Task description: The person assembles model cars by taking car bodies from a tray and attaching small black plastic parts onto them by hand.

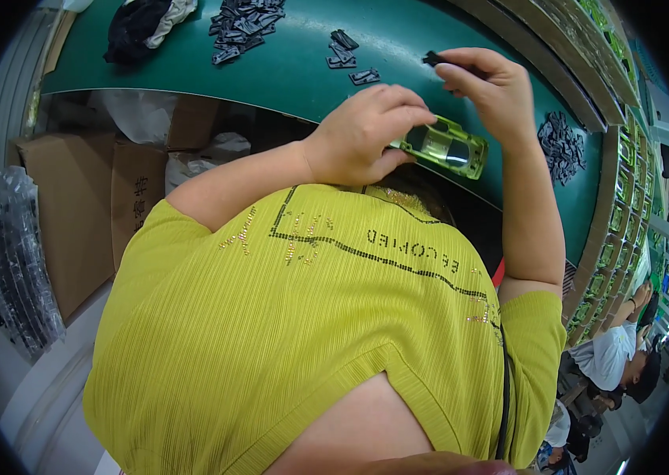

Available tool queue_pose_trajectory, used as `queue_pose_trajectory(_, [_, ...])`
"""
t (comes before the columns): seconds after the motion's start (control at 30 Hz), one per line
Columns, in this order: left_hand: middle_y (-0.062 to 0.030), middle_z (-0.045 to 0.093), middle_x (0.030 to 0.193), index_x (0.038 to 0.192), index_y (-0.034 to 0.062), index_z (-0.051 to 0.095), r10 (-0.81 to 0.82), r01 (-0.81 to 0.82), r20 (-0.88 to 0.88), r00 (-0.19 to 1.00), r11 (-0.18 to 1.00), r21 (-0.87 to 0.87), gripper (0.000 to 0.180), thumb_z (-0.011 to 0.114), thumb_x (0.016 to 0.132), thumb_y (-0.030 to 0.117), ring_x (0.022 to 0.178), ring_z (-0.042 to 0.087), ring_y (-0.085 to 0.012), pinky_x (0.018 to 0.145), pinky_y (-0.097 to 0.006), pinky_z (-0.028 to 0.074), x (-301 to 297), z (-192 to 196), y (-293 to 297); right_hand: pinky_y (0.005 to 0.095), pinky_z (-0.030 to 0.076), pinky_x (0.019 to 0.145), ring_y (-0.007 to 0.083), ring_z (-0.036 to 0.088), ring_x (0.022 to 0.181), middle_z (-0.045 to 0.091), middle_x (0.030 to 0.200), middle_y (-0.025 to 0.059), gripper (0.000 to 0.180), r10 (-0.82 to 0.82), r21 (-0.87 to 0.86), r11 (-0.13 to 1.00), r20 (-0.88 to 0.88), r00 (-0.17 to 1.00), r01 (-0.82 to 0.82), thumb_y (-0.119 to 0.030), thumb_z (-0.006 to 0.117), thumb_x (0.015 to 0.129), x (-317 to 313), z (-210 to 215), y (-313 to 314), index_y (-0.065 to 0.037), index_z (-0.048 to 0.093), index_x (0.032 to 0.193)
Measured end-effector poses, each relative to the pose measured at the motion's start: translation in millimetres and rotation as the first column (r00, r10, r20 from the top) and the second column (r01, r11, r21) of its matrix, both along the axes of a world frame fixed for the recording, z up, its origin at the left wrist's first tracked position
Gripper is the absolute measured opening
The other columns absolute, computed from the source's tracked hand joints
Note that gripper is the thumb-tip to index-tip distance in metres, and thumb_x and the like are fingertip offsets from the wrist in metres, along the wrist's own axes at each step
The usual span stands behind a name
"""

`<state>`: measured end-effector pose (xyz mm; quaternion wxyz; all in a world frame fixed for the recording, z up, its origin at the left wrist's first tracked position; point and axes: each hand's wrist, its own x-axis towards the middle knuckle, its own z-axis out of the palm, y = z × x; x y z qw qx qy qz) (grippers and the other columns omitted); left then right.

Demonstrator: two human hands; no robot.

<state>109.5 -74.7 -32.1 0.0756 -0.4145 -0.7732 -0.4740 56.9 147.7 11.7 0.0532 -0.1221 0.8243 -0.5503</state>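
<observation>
The person's left hand (374, 133) grasped a glossy, lime-green plastic car shell (455, 152) by its left end, thumb on the near side and fingers curled over the far side. The shell was at the near edge of a long bench with a smooth dark-green top (303, 83), in front of the chest; whether it rested on that surface or hung just above it could not be told. The right hand (486, 79), raised beyond the shell and to its right, pinched a small black plastic piece (433, 58) between thumb and fingertips, well apart from the shell. Short of that piece and to its left lay a loose cluster of small, flat, dark-grey plastic parts (342, 51), with one similar flat dark-grey part (364, 77) just beside it, nearer the left hand. Farther left was a larger heap of elongated dark-grey parts (241, 33), and past it a crumpled black-and-white cloth bundle (143, 30). To the right of the right forearm sat a dense pile of small dark-grey parts (562, 149). Brown cardboard boxes (65, 210) stood below the bench at the left, near a clear plastic bag of dark pieces (18, 261).
</observation>
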Motion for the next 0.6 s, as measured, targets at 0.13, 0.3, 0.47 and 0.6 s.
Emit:
queue_pose_trajectory(0.13, [-0.0148, 0.062, 0.119, 0.126, 0.0063, 0.057, 0.058, -0.059, -0.035, 0.998, 0.998, -0.036, 0.063, 0.083, 0.068, 0.006, 0.109, 0.059, -0.0330, 0.093, -0.041, 0.049, -8, 3, 1, 0.0216, 0.052, 0.067, 0.0085, 0.066, 0.076, 0.070, 0.086, 0.0033, 0.017, 0.001, 0.000, 1.000, -0.086, 0.996, -0.001, -0.008, 0.073, 0.087, 38, 23, 16, -0.003, 0.074, 0.104])
queue_pose_trajectory(0.3, [-0.0118, 0.064, 0.117, 0.127, 0.0081, 0.058, 0.042, -0.045, -0.085, 0.996, 0.998, -0.036, 0.063, 0.082, 0.068, 0.005, 0.109, 0.060, -0.0326, 0.093, -0.041, 0.049, -12, 3, 4, 0.0343, 0.051, 0.063, 0.0282, 0.065, 0.072, 0.066, 0.083, 0.0104, 0.012, 0.165, 0.411, 0.911, -0.386, 0.908, 0.009, -0.004, 0.072, 0.081, 75, 20, 7, -0.005, 0.071, 0.093])
queue_pose_trajectory(0.47, [-0.0106, 0.065, 0.117, 0.128, 0.0106, 0.059, 0.021, -0.027, -0.136, 0.990, 0.999, -0.041, 0.065, 0.080, 0.066, 0.003, 0.110, 0.060, -0.0324, 0.095, -0.042, 0.049, -12, 6, 7, 0.0390, 0.052, 0.064, 0.0309, 0.065, 0.074, 0.065, 0.082, 0.0095, 0.010, 0.192, 0.455, 0.890, -0.372, 0.908, -0.002, -0.004, 0.071, 0.079, 82, 3, 1, -0.006, 0.071, 0.089])
queue_pose_trajectory(0.6, [-0.0104, 0.065, 0.117, 0.127, 0.0106, 0.060, 0.009, -0.015, -0.129, 0.992, 0.999, -0.048, 0.065, 0.080, 0.065, 0.002, 0.110, 0.060, -0.0323, 0.095, -0.042, 0.049, -11, 6, 8, 0.0399, 0.052, 0.064, 0.0314, 0.065, 0.075, 0.065, 0.082, 0.0098, 0.010, 0.221, 0.473, 0.881, -0.386, 0.896, -0.014, -0.004, 0.069, 0.079, 83, 1, 1, -0.006, 0.071, 0.089])
